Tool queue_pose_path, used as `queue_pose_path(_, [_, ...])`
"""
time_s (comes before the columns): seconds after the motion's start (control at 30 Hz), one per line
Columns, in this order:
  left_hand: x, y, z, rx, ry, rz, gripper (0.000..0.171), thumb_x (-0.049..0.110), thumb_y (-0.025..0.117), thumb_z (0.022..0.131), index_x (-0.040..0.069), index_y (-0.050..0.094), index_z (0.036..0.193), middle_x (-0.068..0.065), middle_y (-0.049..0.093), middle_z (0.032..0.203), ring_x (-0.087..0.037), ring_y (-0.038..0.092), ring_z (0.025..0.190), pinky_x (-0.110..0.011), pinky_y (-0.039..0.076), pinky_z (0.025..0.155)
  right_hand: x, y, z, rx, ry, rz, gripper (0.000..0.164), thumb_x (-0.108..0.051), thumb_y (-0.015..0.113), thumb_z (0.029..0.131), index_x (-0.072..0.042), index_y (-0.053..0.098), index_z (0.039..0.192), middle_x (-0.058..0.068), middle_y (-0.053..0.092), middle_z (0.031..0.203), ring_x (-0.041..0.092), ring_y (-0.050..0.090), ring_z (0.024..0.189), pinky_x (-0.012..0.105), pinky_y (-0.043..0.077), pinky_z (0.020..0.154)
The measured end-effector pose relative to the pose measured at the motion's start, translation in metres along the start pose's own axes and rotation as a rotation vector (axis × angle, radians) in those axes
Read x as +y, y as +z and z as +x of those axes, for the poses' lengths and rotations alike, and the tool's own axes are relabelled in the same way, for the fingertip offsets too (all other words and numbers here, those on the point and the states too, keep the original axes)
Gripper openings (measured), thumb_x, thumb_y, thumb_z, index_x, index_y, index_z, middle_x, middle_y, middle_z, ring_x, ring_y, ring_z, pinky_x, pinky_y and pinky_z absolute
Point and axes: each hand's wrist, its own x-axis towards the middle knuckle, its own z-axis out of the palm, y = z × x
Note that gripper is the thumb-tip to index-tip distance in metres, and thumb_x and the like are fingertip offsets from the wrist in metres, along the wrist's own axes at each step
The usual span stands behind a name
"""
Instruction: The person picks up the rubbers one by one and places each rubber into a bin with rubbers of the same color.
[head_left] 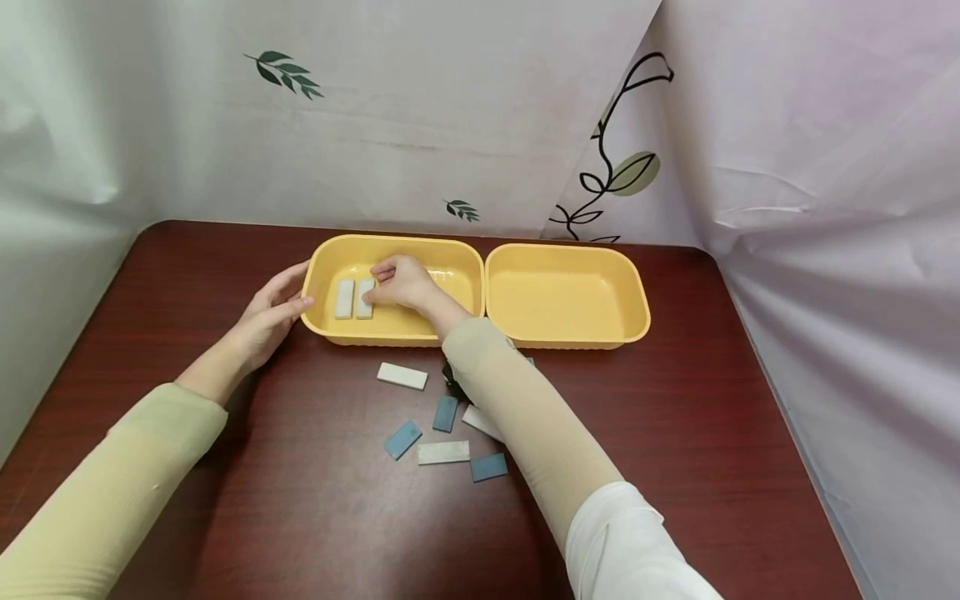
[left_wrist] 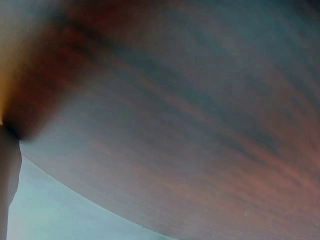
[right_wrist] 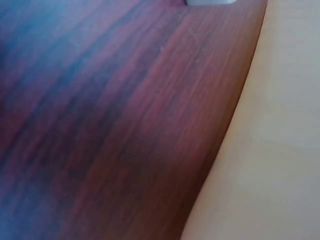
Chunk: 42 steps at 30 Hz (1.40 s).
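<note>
In the head view, two white rectangular blocks lie flat side by side in the left yellow tray. My right hand (head_left: pixel 408 283) reaches into this tray, its thumb touching the right white block (head_left: pixel 364 308). The fingers stand apart from the thumb, near the block's far end. Just left of it is the other white block (head_left: pixel 344 298). My left hand (head_left: pixel 270 315) holds the left end of the left yellow tray (head_left: pixel 390 340), thumb at the rim and fingers along the outer wall. Both wrist views show mostly blurred tabletop and neither hand's fingertips.
A second yellow tray (head_left: pixel 567 342) adjoins the first on the right. On the dark red table (head_left: pixel 322 517) lie a white block (head_left: pixel 402 376), a blue block (head_left: pixel 445 413) and several more of both colours. My right forearm hides some. A dark object (head_left: pixel 450 379) shows beside that arm.
</note>
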Motion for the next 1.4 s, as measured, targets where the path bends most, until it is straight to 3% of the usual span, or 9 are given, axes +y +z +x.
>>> queue_pose_path(0.17, [0.001,-0.001,-0.001,-0.002,0.007,-0.011,0.050,-0.003,0.051,0.106,0.019,0.049,0.151,0.011,0.049,0.148,-0.001,0.055,0.129,-0.013,0.044,0.104,-0.007,-0.005,-0.002,0.049,0.007,0.108,0.042,0.000,0.084,0.087,0.005,0.070,0.126,0.020,0.071,0.123,0.020,0.065,0.102,0.014,0.049,0.077])
queue_pose_path(0.33, [0.000,-0.002,-0.001,-0.006,0.005,-0.010,0.051,-0.003,0.051,0.107,0.018,0.048,0.153,0.011,0.049,0.148,-0.001,0.055,0.129,-0.013,0.044,0.104,-0.012,-0.016,-0.009,0.053,0.017,0.120,0.038,-0.002,0.081,0.092,0.004,0.070,0.127,0.018,0.071,0.121,0.013,0.061,0.094,0.014,0.050,0.071])
queue_pose_path(0.6, [0.002,-0.001,0.002,-0.011,0.015,-0.019,0.051,-0.005,0.050,0.106,0.018,0.050,0.152,0.011,0.049,0.148,-0.001,0.056,0.129,-0.012,0.045,0.103,-0.017,-0.036,-0.028,0.048,-0.018,0.062,0.032,-0.003,0.077,0.095,0.004,0.070,0.125,0.021,0.073,0.122,0.019,0.066,0.100,0.013,0.047,0.075])
queue_pose_path(0.8, [0.002,-0.002,0.000,-0.014,0.012,-0.018,0.051,-0.005,0.050,0.106,0.020,0.050,0.150,0.011,0.051,0.146,-0.002,0.056,0.128,-0.012,0.045,0.103,-0.019,-0.047,-0.047,0.040,-0.068,0.083,0.028,0.001,0.077,0.093,0.007,0.072,0.121,0.018,0.073,0.108,0.018,0.066,0.094,0.014,0.049,0.076])
queue_pose_path(0.97, [0.000,-0.001,-0.001,-0.013,0.012,-0.023,0.051,-0.005,0.049,0.106,0.020,0.050,0.150,0.012,0.051,0.146,-0.002,0.056,0.128,-0.012,0.045,0.103,-0.013,-0.058,-0.062,0.037,-0.082,0.088,0.025,0.002,0.077,0.093,0.006,0.073,0.117,0.012,0.071,0.100,0.014,0.065,0.087,0.015,0.051,0.077])
queue_pose_path(1.4, [-0.001,-0.001,0.000,-0.015,0.022,-0.020,0.050,-0.005,0.050,0.106,0.022,0.052,0.148,0.012,0.052,0.145,-0.002,0.058,0.125,-0.012,0.047,0.102,0.013,-0.089,-0.107,0.016,-0.081,0.116,0.026,-0.001,0.072,0.097,0.008,0.069,0.121,0.013,0.070,0.105,0.014,0.066,0.090,0.017,0.054,0.083])
